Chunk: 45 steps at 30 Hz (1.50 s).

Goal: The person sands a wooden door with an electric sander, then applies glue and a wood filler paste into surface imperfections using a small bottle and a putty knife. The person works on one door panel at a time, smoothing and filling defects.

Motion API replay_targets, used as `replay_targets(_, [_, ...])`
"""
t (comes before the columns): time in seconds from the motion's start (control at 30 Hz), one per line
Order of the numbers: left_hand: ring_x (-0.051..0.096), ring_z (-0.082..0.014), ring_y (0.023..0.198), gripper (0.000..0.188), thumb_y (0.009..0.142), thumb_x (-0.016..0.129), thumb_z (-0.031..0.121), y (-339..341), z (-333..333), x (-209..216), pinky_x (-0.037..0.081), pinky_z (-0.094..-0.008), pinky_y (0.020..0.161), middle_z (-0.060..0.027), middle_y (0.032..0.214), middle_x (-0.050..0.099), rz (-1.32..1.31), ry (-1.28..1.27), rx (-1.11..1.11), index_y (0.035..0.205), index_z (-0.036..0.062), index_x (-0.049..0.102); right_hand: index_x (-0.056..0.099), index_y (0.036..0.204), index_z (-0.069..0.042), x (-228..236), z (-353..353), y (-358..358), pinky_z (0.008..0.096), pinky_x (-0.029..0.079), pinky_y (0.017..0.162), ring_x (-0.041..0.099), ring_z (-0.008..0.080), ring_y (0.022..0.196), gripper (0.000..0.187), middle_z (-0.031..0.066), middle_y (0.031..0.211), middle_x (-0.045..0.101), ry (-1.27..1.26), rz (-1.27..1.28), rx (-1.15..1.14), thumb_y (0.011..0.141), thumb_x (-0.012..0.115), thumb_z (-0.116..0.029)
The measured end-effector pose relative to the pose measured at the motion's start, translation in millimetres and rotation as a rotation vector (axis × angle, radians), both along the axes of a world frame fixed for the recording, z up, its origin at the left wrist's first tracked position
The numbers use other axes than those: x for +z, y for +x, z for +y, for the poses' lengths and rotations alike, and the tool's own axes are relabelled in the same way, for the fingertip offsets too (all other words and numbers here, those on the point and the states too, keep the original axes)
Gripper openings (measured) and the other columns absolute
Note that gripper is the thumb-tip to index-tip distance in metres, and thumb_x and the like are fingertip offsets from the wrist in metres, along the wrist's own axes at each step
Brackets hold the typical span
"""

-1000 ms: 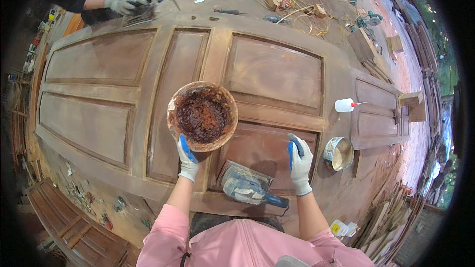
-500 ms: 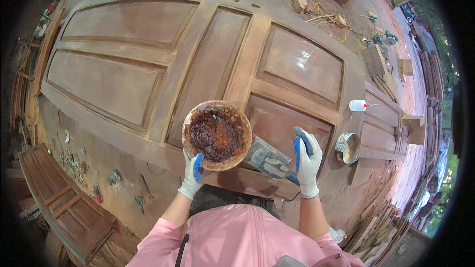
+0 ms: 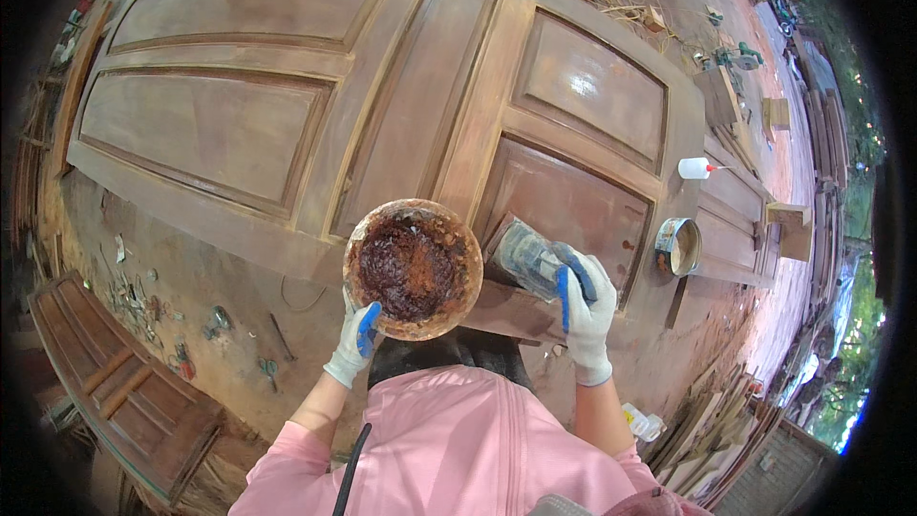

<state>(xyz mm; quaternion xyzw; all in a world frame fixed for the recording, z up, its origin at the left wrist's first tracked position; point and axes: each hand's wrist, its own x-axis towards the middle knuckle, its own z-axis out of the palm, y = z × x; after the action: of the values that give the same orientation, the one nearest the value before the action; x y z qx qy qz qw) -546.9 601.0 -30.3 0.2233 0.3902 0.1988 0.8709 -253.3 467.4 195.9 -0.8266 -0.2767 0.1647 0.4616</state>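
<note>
My left hand (image 3: 355, 339), in a white glove with blue fingertips, grips the near rim of a round bowl (image 3: 413, 268) holding dark reddish-brown paste. My right hand (image 3: 583, 306), gloved the same way, is closed on the handle of a wide paint-stained scraper (image 3: 528, 256) that rests on the lower right panel of a large brown wooden door (image 3: 382, 124) lying flat. The bowl hangs over the door's near edge, just left of the scraper.
A small round tin (image 3: 677, 247) and a white squeeze bottle (image 3: 695, 168) sit on a second door panel at the right. Scattered tools (image 3: 215, 320) lie on the dirt floor at the left beside a smaller wooden panel (image 3: 115, 382). Stacked timber (image 3: 716, 420) is at the lower right.
My right hand has come down and closed on the scraper's handle. The bowl stays in my left hand. The view has shifted, and the other person's gloved hands have left the top edge.
</note>
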Motion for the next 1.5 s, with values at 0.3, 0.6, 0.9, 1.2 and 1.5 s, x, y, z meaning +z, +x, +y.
replay_targets(0.3, [0.058,-0.0204,0.125,0.062,0.099,0.063,0.007,-9.9,2.9,10.9,0.042,-0.0383,0.114,-0.0088,0.139,0.060,0.182,-0.067,-0.229,0.156,0.0084,0.039,0.072,0.117,0.004,-4.6,-20.4,-36.6,0.0359,0.054,0.090,0.070,0.0272,0.097,0.025,0.0173,0.107,0.074,-0.043,-0.136,0.004,0.093,0.066,-0.001])
replay_targets(0.6, [0.060,-0.0292,0.125,0.045,0.102,0.060,0.019,-44.1,-44.4,20.6,0.045,-0.0442,0.110,-0.0137,0.133,0.064,0.023,0.243,-0.159,0.144,0.0033,0.054,0.072,0.113,-0.007,-36.6,-20.4,-91.8,0.0439,0.052,0.075,0.064,0.0339,0.080,0.026,0.0137,0.086,0.065,-0.271,-0.234,0.402,0.088,0.069,-0.013])
replay_targets(0.9, [0.052,-0.0419,0.132,0.065,0.087,0.078,0.018,-130.4,-83.6,-10.2,0.034,-0.0550,0.116,-0.0176,0.137,0.060,0.055,1.479,-0.509,0.144,0.0014,0.053,0.074,0.107,-0.011,-51.3,-59.2,-148.0,0.0413,0.045,0.082,0.060,0.0270,0.085,0.023,0.0060,0.087,0.062,-0.408,-0.519,0.485,0.085,0.072,-0.017])
replay_targets(1.2, [0.064,-0.0396,0.113,0.078,0.075,0.091,0.015,-177.4,-127.2,-9.7,0.046,-0.0514,0.105,-0.0155,0.126,0.067,0.162,1.587,-0.451,0.144,0.0027,0.054,0.074,0.102,-0.015,-61.1,-90.0,-195.7,0.0457,0.042,0.090,0.059,0.0249,0.088,0.018,0.0021,0.085,0.061,-0.356,-0.717,0.540,0.084,0.073,-0.019])
replay_targets(1.5, [0.064,-0.0382,0.115,0.072,0.080,0.087,0.011,-191.1,-130.9,14.7,0.046,-0.0491,0.106,-0.0143,0.126,0.066,0.196,1.625,-0.294,0.143,0.0024,0.054,0.072,0.098,-0.015,-58.2,-83.7,-218.6,0.0474,0.040,0.099,0.059,0.0248,0.090,0.014,0.0030,0.082,0.061,-0.325,-0.756,0.626,0.085,0.071,-0.022])
